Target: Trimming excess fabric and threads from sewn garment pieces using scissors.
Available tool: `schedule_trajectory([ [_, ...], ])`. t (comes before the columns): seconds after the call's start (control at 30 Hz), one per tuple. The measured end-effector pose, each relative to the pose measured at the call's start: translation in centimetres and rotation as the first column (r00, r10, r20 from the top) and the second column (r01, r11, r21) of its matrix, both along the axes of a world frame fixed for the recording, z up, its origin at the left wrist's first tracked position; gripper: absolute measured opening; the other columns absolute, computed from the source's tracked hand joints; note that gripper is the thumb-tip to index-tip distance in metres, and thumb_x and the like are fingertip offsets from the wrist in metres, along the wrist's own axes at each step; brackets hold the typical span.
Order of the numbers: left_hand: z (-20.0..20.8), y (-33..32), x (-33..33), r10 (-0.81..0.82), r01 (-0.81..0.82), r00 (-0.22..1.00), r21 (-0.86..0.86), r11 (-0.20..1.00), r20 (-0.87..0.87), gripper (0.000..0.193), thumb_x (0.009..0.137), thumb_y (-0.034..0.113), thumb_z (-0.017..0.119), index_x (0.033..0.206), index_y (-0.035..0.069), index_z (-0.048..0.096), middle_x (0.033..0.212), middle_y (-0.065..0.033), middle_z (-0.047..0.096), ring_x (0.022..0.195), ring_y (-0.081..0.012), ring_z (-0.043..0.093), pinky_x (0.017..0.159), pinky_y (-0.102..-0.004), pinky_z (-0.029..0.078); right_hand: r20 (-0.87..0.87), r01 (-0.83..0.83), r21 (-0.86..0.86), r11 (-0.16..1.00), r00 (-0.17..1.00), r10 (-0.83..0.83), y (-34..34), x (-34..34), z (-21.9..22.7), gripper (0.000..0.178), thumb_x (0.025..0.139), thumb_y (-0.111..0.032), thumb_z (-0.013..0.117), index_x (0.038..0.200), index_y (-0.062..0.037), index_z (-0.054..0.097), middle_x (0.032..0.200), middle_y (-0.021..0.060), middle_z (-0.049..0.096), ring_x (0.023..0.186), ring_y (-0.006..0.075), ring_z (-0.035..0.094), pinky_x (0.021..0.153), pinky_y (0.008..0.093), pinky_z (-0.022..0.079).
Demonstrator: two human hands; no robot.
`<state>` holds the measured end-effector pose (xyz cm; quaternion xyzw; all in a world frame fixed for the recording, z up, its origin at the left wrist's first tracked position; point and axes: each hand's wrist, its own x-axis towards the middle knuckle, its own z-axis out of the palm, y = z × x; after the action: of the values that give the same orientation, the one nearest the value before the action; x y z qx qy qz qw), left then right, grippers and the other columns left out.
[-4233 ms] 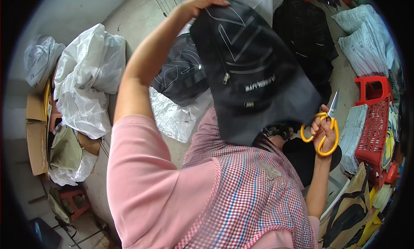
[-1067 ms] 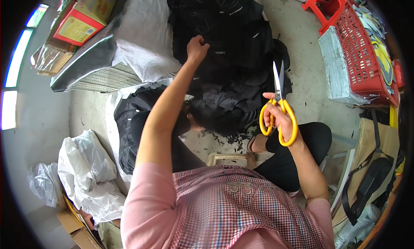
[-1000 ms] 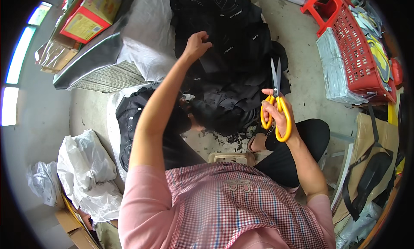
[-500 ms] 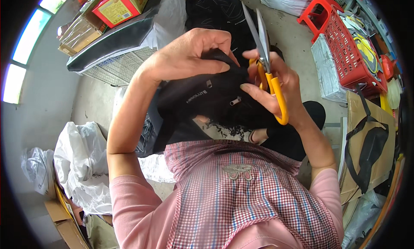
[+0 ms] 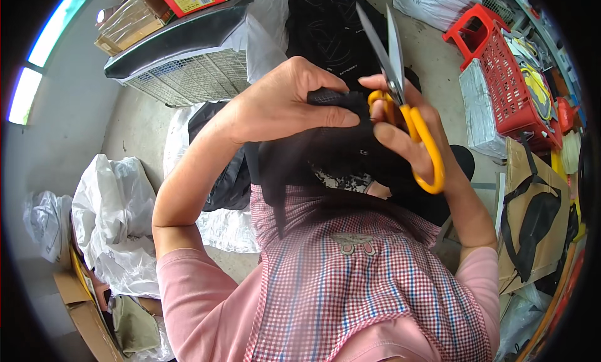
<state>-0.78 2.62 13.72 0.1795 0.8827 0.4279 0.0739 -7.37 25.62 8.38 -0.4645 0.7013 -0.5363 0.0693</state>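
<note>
My left hand point(image 5: 288, 105) pinches the upper edge of a dark black fabric piece point(image 5: 300, 152) between thumb and fingers. The fabric hangs over my lap, with a narrow strip of it drooping toward the apron point(image 5: 350, 280). Just to the right, my right hand point(image 5: 404, 146) grips a pair of scissors point(image 5: 393, 83) by its yellow handles. Both blades point away from me and stand slightly apart, above the fabric and not on it. My right thumb and fingers are close to the fabric's gathered edge; whether they touch it I cannot tell.
Large black printed fabric point(image 5: 332, 36) lies ahead. A wire cage point(image 5: 194, 77) with a black padded top stands far left, carrying boxes point(image 5: 134, 24). White plastic bags point(image 5: 116, 218) sit at left. On the right are a red basket point(image 5: 510, 80) and a cardboard sheet point(image 5: 538, 212) with a black strap.
Both hands have shifted a little to the right with the fabric and scissors. The fabric has turned, so its pale printed marks no longer show, and a strip swings down by the apron.
</note>
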Motion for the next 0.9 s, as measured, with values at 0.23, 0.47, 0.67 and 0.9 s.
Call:
schedule_trajectory([
  [0.23,-1.7,0.0,1.2,0.142,-0.160,0.987,0.325,0.932,0.079,0.013,0.081,0.007,0.073,0.090,-0.003,0.070,0.071,0.0033,0.063,0.057,-0.0029,0.044,0.053,-0.0162,0.038,-0.208,-0.040,0.209,0.977,0.974,0.084,2.4,0.2,0.3,0.071,0.067,-0.035,0.083,0.126,-0.0071,0.055,0.082,0.0023,0.047,0.063,0.0125,0.040,0.056,0.0235,0.034],
  [0.47,-3.1,1.0,1.8,0.157,-0.175,0.985,0.407,0.896,0.077,0.011,0.082,0.005,0.071,0.091,-0.002,0.071,0.071,0.0030,0.063,0.056,-0.0024,0.044,0.052,-0.0157,0.037,-0.325,0.031,0.266,0.963,0.944,0.060,2.0,1.2,0.8,0.070,0.065,-0.037,0.086,0.120,-0.0045,0.057,0.082,0.0041,0.049,0.059,0.0134,0.042,0.050,0.0235,0.035],
  [0.67,-3.6,1.4,2.2,0.226,-0.223,0.973,0.428,0.876,0.045,0.011,0.082,0.006,0.071,0.091,0.000,0.072,0.070,0.0028,0.063,0.055,-0.0026,0.045,0.051,-0.0160,0.037,-0.222,-0.039,0.267,0.963,0.970,0.101,1.9,0.8,-0.1,0.065,0.065,-0.039,0.085,0.112,-0.0012,0.059,0.078,0.0054,0.052,0.056,0.0140,0.042,0.048,0.0250,0.036],
  [0.9,-4.2,0.9,2.1,0.238,-0.233,0.970,0.431,0.872,0.044,0.011,0.083,0.007,0.070,0.090,0.001,0.072,0.068,0.0037,0.062,0.053,-0.0022,0.043,0.051,-0.0162,0.037,-0.279,-0.007,0.251,0.968,0.957,0.079,1.2,0.8,0.3,0.051,0.069,-0.036,0.084,0.097,-0.0008,0.059,0.069,0.0052,0.053,0.051,0.0139,0.043,0.047,0.0257,0.038],
])
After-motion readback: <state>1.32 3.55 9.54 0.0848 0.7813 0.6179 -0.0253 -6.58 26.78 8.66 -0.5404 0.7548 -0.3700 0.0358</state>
